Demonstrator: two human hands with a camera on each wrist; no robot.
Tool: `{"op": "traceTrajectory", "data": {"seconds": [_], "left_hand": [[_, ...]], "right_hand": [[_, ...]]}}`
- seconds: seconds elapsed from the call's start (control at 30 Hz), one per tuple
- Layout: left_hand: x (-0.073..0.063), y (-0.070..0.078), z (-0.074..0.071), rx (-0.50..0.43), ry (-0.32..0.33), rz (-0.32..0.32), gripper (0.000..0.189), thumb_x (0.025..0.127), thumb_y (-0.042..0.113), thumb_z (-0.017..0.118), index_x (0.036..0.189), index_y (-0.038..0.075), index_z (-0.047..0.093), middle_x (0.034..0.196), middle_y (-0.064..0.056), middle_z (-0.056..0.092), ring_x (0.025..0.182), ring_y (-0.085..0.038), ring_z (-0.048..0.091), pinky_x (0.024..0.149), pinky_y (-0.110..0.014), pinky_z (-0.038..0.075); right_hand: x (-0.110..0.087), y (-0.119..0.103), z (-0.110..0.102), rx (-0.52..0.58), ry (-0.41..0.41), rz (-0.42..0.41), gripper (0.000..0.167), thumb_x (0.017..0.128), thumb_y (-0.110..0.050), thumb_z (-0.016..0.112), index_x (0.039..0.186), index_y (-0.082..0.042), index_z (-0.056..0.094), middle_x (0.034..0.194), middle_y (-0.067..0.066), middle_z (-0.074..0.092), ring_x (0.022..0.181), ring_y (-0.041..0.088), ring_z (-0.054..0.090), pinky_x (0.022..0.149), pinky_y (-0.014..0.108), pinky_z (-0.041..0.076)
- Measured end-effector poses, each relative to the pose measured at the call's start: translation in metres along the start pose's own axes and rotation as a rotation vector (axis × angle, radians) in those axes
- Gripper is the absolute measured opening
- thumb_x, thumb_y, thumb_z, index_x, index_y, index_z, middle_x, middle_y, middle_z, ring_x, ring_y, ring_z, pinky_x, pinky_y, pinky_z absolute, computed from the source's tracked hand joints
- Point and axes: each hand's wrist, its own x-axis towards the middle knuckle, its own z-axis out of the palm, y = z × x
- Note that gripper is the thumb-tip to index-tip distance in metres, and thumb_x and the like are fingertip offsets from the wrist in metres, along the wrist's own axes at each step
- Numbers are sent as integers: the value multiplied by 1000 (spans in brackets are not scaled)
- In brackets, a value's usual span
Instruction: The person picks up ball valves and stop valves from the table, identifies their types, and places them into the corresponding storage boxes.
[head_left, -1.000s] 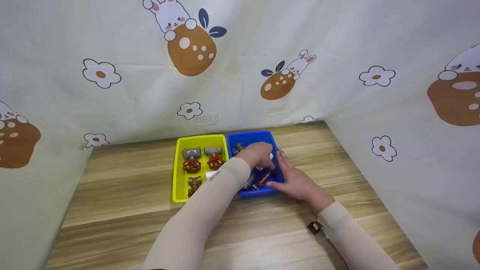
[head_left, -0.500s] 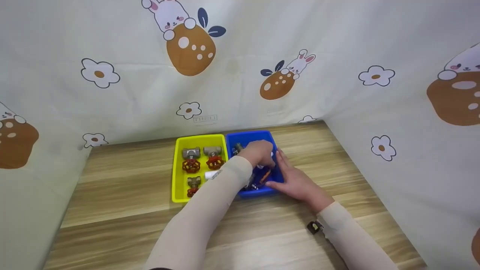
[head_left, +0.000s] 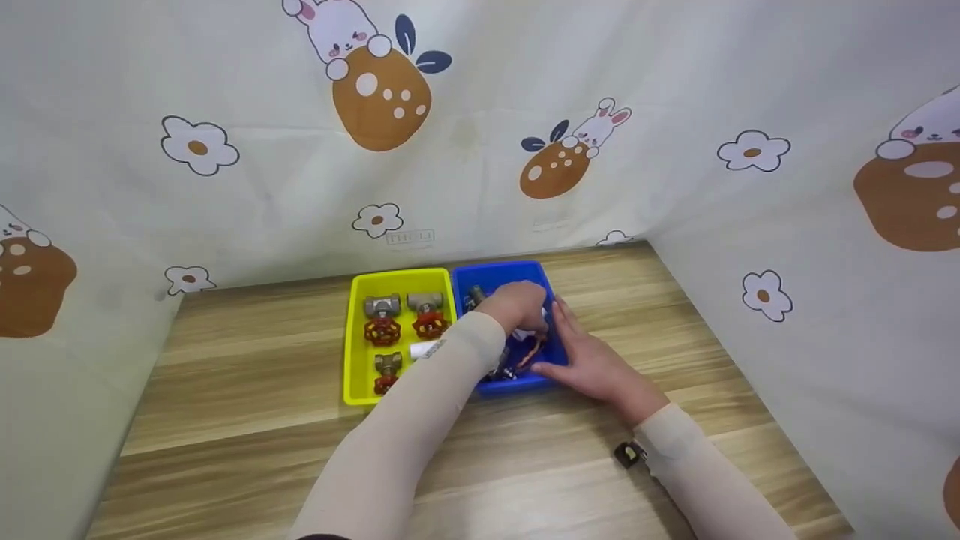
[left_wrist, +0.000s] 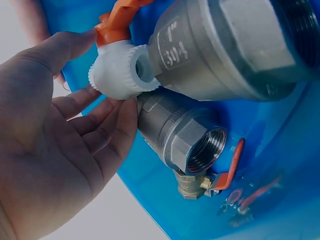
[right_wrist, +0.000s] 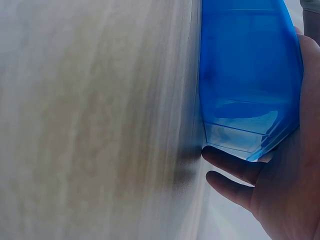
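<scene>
My left hand (head_left: 517, 306) reaches down into the blue bin (head_left: 501, 265). In the left wrist view its thumb and fingertips pinch a white plastic ball valve (left_wrist: 111, 75) with an orange handle (left_wrist: 120, 25). Right beside it lie a big steel fitting (left_wrist: 200, 50), marked 304, and another threaded steel fitting (left_wrist: 175, 130). A small brass ball valve (left_wrist: 190, 184) with a red lever sits below them. At the bin's right side, my right hand (head_left: 596, 366) holds the bin wall, thumb over the near rim and fingers along the outside.
A yellow bin (head_left: 360, 300) stands against the blue one on the left. It contains several gate valves (head_left: 382, 319) with red handwheels and a white pipe piece (head_left: 424, 349), partly behind my left sleeve. Patterned cloth walls (head_left: 465, 187) border the wooden table (head_left: 247, 375).
Both hands stay almost where they were at the blue bin. Only a slight shift shows in the white and orange parts under my left hand.
</scene>
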Motion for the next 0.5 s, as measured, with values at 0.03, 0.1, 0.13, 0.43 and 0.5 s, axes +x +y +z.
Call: {"op": "traceTrajectory", "data": {"seconds": [0.03,0.1,0.13,0.43,0.5], "left_hand": [[0,0,0,1,-1,0,43,99,34,85,130,6,78,135,-12,76,106,-26,69,106,-43,58],[0,0,0,4,-8,-5,44,101,35,83,133,5,77,136,-12,75,107,-26,69,106,-43,58],[0,0,0,0,-12,-9,44,101,35,83,134,5,77,137,-12,75,107,-26,69,106,-43,58],[-2,0,-2,15,-20,-14,49,102,34,81,140,5,74,144,-14,72,114,-27,69,108,-44,57],[-1,1,-3,18,-24,-14,49,103,35,80,140,5,74,144,-14,72,115,-27,70,109,-44,57]], "right_hand": [[0,0,0,4,0,-1,121,99,-74,67,178,-12,0,186,9,-2,156,50,40,127,60,36],[0,0,0,6,1,-2,121,99,-74,67,178,-12,0,186,9,-2,157,50,39,127,60,36],[0,0,0,4,1,-3,122,99,-74,68,178,-12,0,186,9,-2,156,50,39,127,60,36],[2,2,1,0,1,-6,120,100,-68,70,178,-10,1,186,10,-1,158,49,37,128,59,35],[2,2,1,4,3,1,119,100,-66,71,178,-10,1,186,10,-1,157,50,38,127,60,36]]}}
